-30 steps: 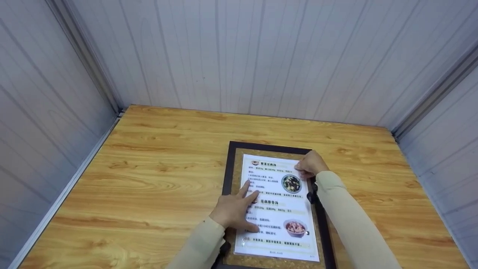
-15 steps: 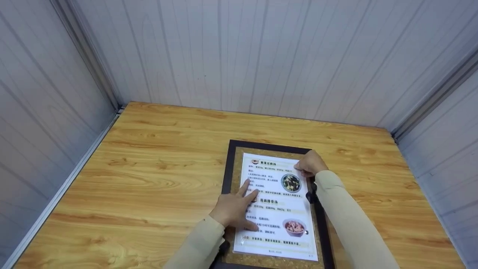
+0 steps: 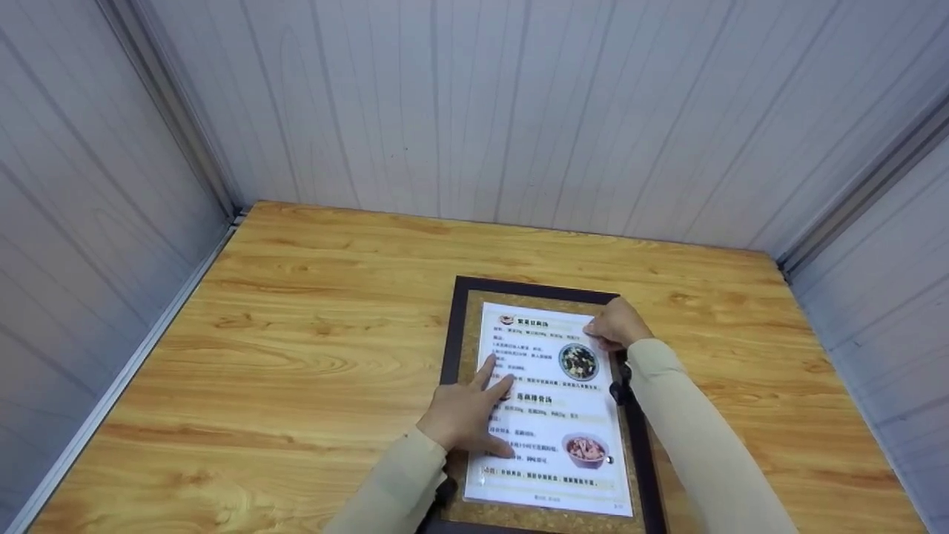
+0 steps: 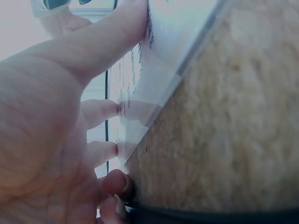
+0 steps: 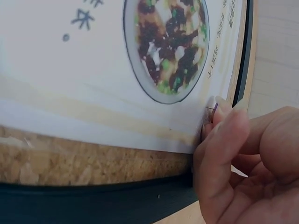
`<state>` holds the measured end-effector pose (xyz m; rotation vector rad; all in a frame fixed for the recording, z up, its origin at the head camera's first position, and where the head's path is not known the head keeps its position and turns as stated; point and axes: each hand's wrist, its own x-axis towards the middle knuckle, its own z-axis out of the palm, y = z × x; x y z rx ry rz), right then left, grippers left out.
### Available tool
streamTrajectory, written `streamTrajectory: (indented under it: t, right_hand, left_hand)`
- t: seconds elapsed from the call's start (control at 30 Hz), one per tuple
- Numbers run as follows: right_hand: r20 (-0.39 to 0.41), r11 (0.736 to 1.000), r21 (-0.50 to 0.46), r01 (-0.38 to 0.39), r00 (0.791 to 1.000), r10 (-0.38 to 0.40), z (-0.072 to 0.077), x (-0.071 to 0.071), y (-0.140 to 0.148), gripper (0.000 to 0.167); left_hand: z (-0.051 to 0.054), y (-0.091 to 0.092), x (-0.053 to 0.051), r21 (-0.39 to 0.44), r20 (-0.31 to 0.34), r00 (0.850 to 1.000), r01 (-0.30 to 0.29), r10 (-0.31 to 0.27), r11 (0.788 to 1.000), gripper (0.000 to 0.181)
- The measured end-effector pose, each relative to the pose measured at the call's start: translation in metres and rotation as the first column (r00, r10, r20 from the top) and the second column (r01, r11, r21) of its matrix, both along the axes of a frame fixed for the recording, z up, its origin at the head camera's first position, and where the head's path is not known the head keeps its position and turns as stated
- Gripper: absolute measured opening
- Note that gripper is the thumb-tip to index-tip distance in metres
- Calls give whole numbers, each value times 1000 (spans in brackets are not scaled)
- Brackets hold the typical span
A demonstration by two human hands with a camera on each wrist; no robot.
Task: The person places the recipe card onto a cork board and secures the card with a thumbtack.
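The glossy white rectangular paper sheet (image 3: pixel 545 423) on the dark-framed tan cork board (image 3: pixel 519 515) is probably light, bendy and best held by its edges, left hand (image 3: pixel 465 417) spread across it, right hand (image 3: pixel 619 325) pinching what seems a purple-ended pin (image 5: pixel 215 107).

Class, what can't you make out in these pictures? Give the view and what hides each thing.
Head: some print on the sheet, covered by the left hand.
Head: the sheet's upper right corner, behind the right hand.
Head: most of the board's near edge, cut off by the picture's bottom.
Head: the smallest print, too small and blurred.
Left wrist: the print, lost to glare and the steep angle.
Right wrist: most of the purple thing, hidden by fingers.
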<state>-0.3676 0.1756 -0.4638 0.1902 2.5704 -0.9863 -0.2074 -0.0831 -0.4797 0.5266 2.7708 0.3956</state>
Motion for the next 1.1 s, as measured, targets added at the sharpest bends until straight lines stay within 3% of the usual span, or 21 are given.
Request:
streamTrajectory:
  t: [0.23, 0.43, 0.73, 0.93, 1.1]
  right_hand:
    - [-20, 999, -30, 20, 1000, -21, -2, 2, -2, 12]
    - [-39, 1000, -29, -10, 999, 9, -3, 2, -1, 14]
    - [33, 985, -164, 53, 998, -48, -4, 7, 11, 16]
    - [-26, 995, -86, 45, 999, -48, -6, 6, 9, 26]
    - [-119, 993, -23, 115, 986, -117, -6, 12, 1, 45]
  left_hand:
    - [1, -1, 3, 6, -11, 1000, -20, 20, 1000, 109]
    - [3, -2, 3, -27, -42, 999, -2, 1, 1000, 109]
    - [1, -1, 4, -19, -34, 999, 4, -4, 1000, 109]
    - [1, -2, 5, -11, -25, 1000, -5, 5, 1000, 110]
    - [2, -3, 4, 10, -16, 1000, -4, 5, 1000, 109]
